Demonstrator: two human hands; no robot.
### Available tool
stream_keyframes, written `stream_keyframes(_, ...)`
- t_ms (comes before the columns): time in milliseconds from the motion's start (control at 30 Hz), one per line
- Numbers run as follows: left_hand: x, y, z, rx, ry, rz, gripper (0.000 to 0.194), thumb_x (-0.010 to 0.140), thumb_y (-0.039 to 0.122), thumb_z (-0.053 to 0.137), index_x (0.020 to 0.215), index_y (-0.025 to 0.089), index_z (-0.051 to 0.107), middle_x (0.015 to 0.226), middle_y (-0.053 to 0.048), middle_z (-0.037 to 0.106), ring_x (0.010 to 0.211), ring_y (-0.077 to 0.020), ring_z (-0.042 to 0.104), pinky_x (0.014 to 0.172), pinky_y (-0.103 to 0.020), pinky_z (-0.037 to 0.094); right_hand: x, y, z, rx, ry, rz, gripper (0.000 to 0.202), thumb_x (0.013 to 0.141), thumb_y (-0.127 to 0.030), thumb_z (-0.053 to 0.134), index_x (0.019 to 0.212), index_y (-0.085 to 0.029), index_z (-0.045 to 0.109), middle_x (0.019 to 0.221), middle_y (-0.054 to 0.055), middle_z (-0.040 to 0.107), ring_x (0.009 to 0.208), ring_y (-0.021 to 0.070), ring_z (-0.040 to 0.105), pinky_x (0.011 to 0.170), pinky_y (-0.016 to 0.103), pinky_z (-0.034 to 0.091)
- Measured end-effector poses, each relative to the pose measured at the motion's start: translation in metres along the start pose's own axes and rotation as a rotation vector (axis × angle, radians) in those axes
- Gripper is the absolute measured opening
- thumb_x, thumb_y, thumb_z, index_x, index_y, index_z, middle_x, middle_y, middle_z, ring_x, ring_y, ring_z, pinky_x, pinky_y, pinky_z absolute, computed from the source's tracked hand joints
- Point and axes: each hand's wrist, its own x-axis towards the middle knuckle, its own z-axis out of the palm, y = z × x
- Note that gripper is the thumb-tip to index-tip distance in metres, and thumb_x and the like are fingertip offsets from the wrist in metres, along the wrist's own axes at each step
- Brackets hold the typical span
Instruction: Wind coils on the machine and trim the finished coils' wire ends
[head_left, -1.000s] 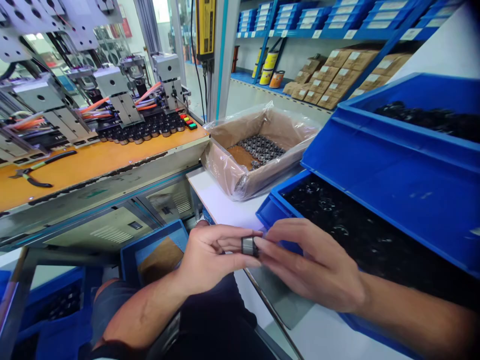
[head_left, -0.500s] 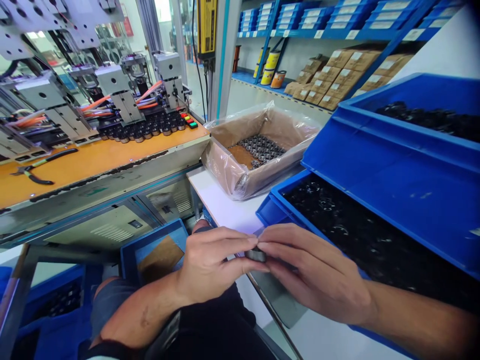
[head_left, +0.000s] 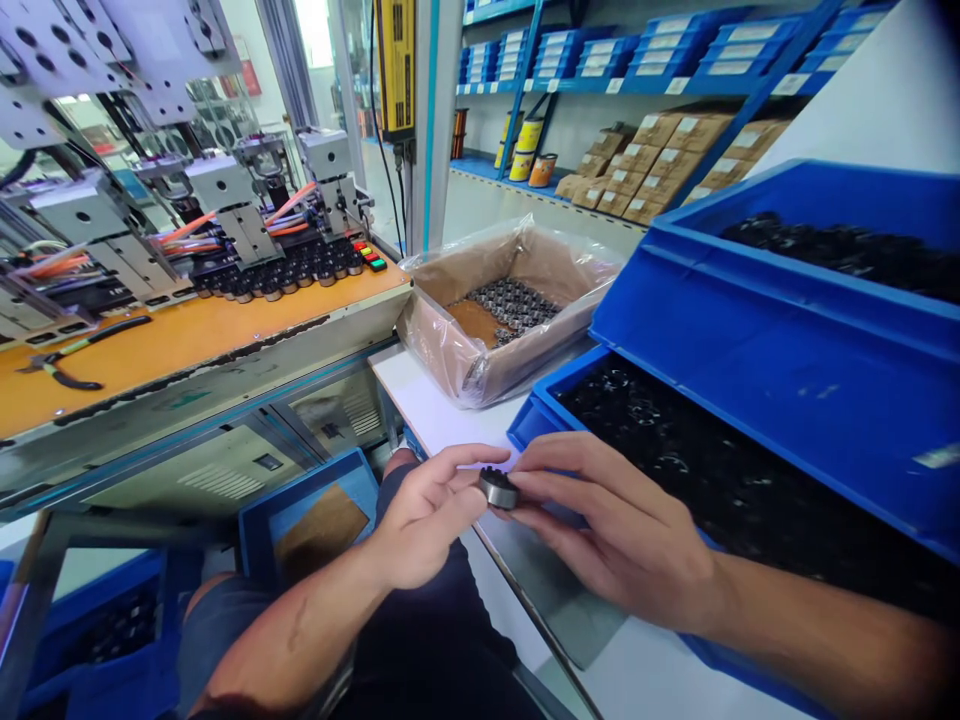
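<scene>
Ring point(head_left: 499, 490): who has it?

Both hands, near the table's point(head_left: 442, 418) edge. Left hand point(head_left: 424, 520) has thumb and fingers narrowed on one side; right hand point(head_left: 630, 535) pinches the other.

Why both?

Probably to steady it, toothed top in view.

And that bin point(head_left: 541, 418)?

It holds black parts point(head_left: 660, 440), likely beside right hand for easy reach. Box point(head_left: 521, 365) sits beyond.

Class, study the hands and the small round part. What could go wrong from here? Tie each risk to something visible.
The round part sits at the fingertips of the right hand, near the white table's edge in view; it could slip and fall.

The lower blue bin of black parts seems close; a dropped part might be hard to spot there.
</scene>
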Motion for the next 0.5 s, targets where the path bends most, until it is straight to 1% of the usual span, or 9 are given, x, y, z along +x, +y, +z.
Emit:
stream_keyframes(67,0.001,0.008,-0.004,0.226,-0.003,0.101,0.039,0.092,0.035,0.062,0.128,0.023,0.061,0.108,-0.010,0.072,0.099,-0.0172,0.067,0.091,-0.029,0.051,0.001,0.001,-0.001,-0.008,-0.001,-0.010,0.021,0.091,-0.010,0.059,0.112,-0.013,0.058,0.097,0.010,0.064,0.094,0.0191,0.064,0.079,0.033,0.059)
stream_keyframes(133,0.004,0.018,-0.008,0.511,0.003,0.270,0.042,0.085,0.032,0.071,0.125,0.022,0.064,0.112,-0.011,0.071,0.103,-0.0201,0.066,0.093,-0.031,0.051,0.001,0.002,-0.001,-0.015,-0.014,-0.016,0.021,0.092,-0.010,0.058,0.113,-0.013,0.058,0.099,0.011,0.063,0.096,0.0192,0.063,0.079,0.033,0.059)
stream_keyframes(200,0.008,0.027,-0.010,0.744,-0.006,0.442,0.038,0.079,0.026,0.077,0.116,0.021,0.069,0.108,-0.011,0.071,0.097,-0.0190,0.068,0.087,-0.029,0.053,0.000,0.002,0.000,-0.010,-0.028,-0.020,0.022,0.092,-0.009,0.058,0.114,-0.012,0.057,0.100,0.011,0.062,0.096,0.0193,0.061,0.079,0.034,0.059)
stream_keyframes(267,0.010,0.032,-0.009,0.868,-0.027,0.548,0.031,0.078,0.020,0.077,0.109,0.020,0.072,0.099,-0.009,0.073,0.088,-0.0165,0.069,0.080,-0.026,0.055,-0.001,0.002,0.001,0.011,-0.040,-0.024,0.022,0.091,-0.007,0.057,0.113,-0.010,0.056,0.099,0.012,0.061,0.095,0.0193,0.061,0.078,0.033,0.058)
stream_keyframes(333,0.008,0.032,-0.005,0.922,-0.025,0.583,0.026,0.079,0.018,0.075,0.105,0.018,0.073,0.092,-0.008,0.074,0.083,-0.0156,0.070,0.076,-0.025,0.056,-0.003,0.001,0.002,0.018,-0.057,-0.030,0.022,0.091,-0.006,0.056,0.113,-0.010,0.056,0.099,0.012,0.061,0.095,0.0191,0.060,0.079,0.032,0.058)
stream_keyframes(400,0.007,0.032,-0.003,0.958,-0.003,0.569,0.023,0.081,0.020,0.073,0.104,0.017,0.073,0.090,-0.009,0.074,0.081,-0.0161,0.070,0.075,-0.025,0.056,-0.005,0.002,0.003,-0.016,-0.074,-0.020,0.023,0.092,-0.006,0.055,0.114,-0.011,0.056,0.101,0.011,0.061,0.097,0.0186,0.061,0.082,0.030,0.058)
stream_keyframes(467,0.011,0.037,-0.009,1.042,0.042,0.561,0.020,0.084,0.023,0.070,0.103,0.016,0.074,0.093,-0.010,0.073,0.082,-0.0164,0.069,0.075,-0.026,0.056,-0.007,0.005,0.004,-0.094,-0.081,0.004,0.024,0.093,-0.010,0.056,0.117,-0.010,0.056,0.108,0.012,0.061,0.102,0.0188,0.061,0.086,0.029,0.057)
stream_keyframes(500,0.017,0.044,-0.017,1.121,0.090,0.567,0.020,0.085,0.025,0.069,0.103,0.016,0.074,0.095,-0.011,0.072,0.084,-0.0168,0.068,0.076,-0.027,0.055,-0.008,0.008,0.005,-0.133,-0.078,0.014,0.025,0.094,-0.014,0.057,0.119,-0.010,0.056,0.111,0.013,0.061,0.104,0.0193,0.062,0.088,0.029,0.056)
